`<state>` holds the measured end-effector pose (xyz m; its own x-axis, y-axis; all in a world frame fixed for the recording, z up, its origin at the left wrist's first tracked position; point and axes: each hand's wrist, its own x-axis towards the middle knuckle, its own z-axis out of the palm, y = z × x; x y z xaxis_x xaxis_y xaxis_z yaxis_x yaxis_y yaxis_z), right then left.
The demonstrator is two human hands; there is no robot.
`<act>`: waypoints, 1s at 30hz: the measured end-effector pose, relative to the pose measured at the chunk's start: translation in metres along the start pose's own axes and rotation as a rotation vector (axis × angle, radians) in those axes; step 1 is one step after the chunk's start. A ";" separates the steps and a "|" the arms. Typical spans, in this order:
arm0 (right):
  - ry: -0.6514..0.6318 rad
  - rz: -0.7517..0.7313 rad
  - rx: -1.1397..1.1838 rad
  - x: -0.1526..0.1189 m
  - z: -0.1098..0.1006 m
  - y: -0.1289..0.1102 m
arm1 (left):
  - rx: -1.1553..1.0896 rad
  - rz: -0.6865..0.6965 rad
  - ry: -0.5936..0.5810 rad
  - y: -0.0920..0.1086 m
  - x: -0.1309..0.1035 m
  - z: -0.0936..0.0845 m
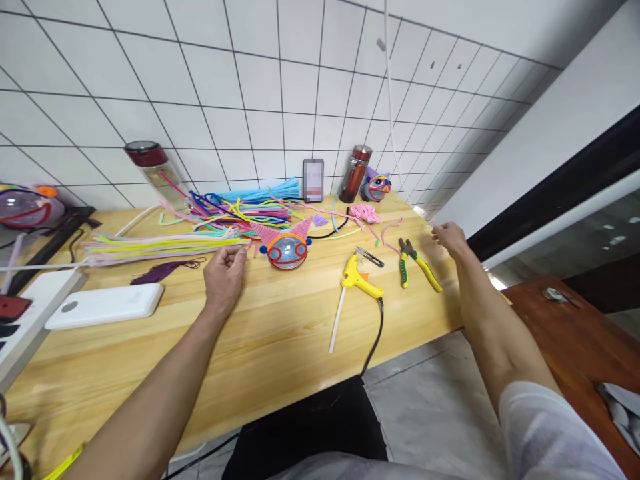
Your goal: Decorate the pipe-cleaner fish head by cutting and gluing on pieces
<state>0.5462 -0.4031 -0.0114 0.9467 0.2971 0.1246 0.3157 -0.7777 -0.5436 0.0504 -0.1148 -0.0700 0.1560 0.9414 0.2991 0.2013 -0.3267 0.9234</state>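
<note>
Tabletop of pale, grained wood [280, 320] carries a clear, shiny round ball [289, 249], dressed with pink pointed ears, an orange band, red outlines and blue tufts at its sides; this ball is the landmark for the places that follow. Just left of it is the left hand [225, 270], its fingers curled inward beside short pink ends; whether it grips one of them cannot be told. Well to the right of the ball, past the pliers and near the end of the tabletop, is the right hand [450, 238], its fingers bent and drawn together; what they may hold is too small to tell. In front of the ball and to its right lies a yellow glue gun [356, 277] with a white stick at its rear and a black cord. Small dark metal snips [371, 258] lie near it, also right of the ball, and farther right are pliers with green and yellow handles [411, 253], spread apart. Behind the ball is a loose heap of fuzzy, many-coloured stems [250, 215], while a bundle of long pink and yellow stems [165, 247] stretches out to its left. A dark purple tassel of thread [163, 271] and a white, rounded power bank [105, 307] lie farther left of the ball.
</note>
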 end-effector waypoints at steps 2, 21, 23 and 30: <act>-0.032 -0.083 0.129 -0.022 -0.005 -0.017 | -0.006 0.063 0.004 0.006 -0.002 -0.001; -0.941 -0.530 0.605 -0.233 0.050 -0.172 | 0.147 0.611 -0.472 0.035 -0.047 0.016; -0.904 -0.573 0.598 -0.232 0.054 -0.170 | 0.075 0.380 -0.595 0.038 -0.049 0.017; -0.768 -0.671 0.510 -0.232 0.067 -0.162 | -0.219 -0.067 -0.793 0.046 -0.052 0.021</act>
<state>0.2713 -0.3086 -0.0079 0.2520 0.9651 0.0719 0.5146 -0.0706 -0.8545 0.0715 -0.1803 -0.0480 0.8031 0.5930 0.0588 0.0544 -0.1712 0.9837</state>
